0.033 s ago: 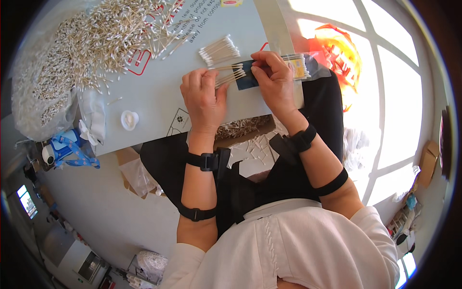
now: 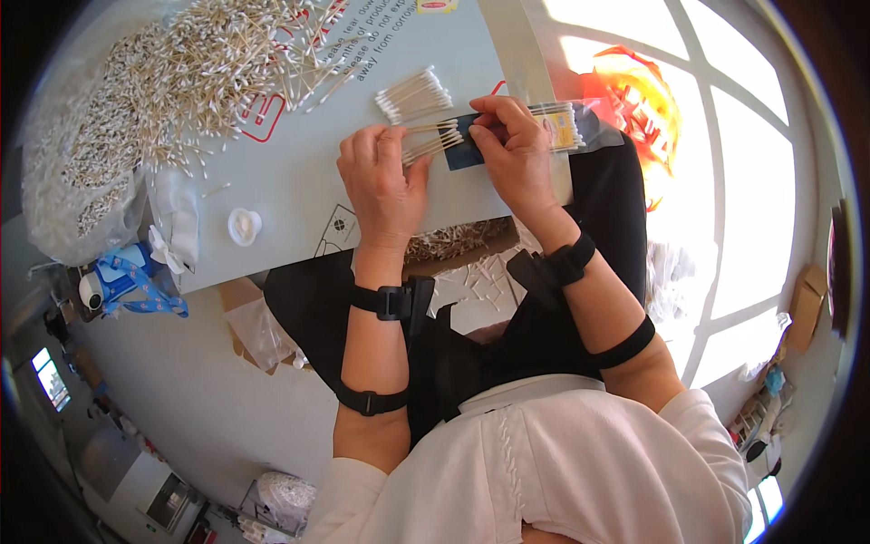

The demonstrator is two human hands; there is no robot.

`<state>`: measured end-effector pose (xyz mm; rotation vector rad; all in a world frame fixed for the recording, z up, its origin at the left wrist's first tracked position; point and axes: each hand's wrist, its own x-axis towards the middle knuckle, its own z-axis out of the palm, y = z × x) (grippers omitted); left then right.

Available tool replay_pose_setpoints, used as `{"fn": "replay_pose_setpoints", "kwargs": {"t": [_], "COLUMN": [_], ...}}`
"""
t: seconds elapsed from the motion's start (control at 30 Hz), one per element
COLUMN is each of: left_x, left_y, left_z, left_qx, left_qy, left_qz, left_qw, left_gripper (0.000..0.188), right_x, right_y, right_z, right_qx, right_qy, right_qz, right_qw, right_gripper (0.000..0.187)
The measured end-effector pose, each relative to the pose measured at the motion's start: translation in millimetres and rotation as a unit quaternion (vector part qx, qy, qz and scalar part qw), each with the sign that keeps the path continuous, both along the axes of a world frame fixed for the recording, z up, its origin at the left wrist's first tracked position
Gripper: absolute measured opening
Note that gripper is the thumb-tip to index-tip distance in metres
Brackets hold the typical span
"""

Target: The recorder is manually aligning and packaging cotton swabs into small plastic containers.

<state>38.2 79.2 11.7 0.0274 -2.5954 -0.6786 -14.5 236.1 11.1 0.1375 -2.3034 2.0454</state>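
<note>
My left hand (image 2: 382,181) is closed round a small bunch of cotton swabs (image 2: 446,138), whose white tips point right. My right hand (image 2: 515,150) is at the swab tips, thumb and forefinger pinched over a dark blue patch (image 2: 465,156) on the table. What lies between those fingertips is too small to make out. Right beside this hand, a clear plastic packet (image 2: 594,131) holding swabs and a yellow label (image 2: 553,127) reaches over the table's edge. Just beyond my hands lies a neat row of cotton swabs (image 2: 414,95).
A large heap of loose swabs (image 2: 199,63) spreads from a clear bag at the far left. Nearer stand a small white cup (image 2: 243,226) and a blue-and-white object with a strap (image 2: 127,276). Below the table edge is a box of swabs (image 2: 462,243); an orange bag (image 2: 639,109) is at right.
My right thumb and forefinger have shifted very slightly left. The swabs in my left hand look almost unmoved.
</note>
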Motion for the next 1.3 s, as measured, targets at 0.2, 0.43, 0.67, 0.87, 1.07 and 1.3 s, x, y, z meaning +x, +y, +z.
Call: {"fn": "replay_pose_setpoints", "kwargs": {"t": [0.2, 0.43, 0.67, 0.87, 1.07, 1.3], "left_x": [-11, 2, 14, 13, 11, 9], "left_y": [-7, -5, -1, 2, 6, 3], "left_z": [3, -7, -10, -9, -10, -13], "left_qx": [-0.033, -0.064, -0.09, -0.104, -0.141, -0.008], "left_qy": [-0.011, -0.053, -0.058, -0.053, -0.101, -0.03], "left_qz": [0.003, 0.013, 0.014, -0.004, -0.028, -0.006], "left_qw": [0.999, 0.996, 0.994, 0.993, 0.984, 1.0], "left_gripper": [0.044, 0.042, 0.046, 0.056, 0.064, 0.059], "right_x": [-20, -20, -29, -45, -52, -49], "right_y": [-5, -5, -2, 1, -7, -9], "right_z": [-4, -12, -4, 5, 0, -2], "right_qx": [0.162, 0.252, 0.289, 0.262, 0.369, 0.342], "right_qy": [0.081, 0.188, 0.154, 0.087, 0.141, 0.159], "right_qz": [0.069, 0.093, 0.149, 0.213, 0.215, 0.153], "right_qw": [0.981, 0.945, 0.933, 0.937, 0.893, 0.914], "right_gripper": [0.022, 0.016, 0.007, 0.01, 0.007, 0.007]}}
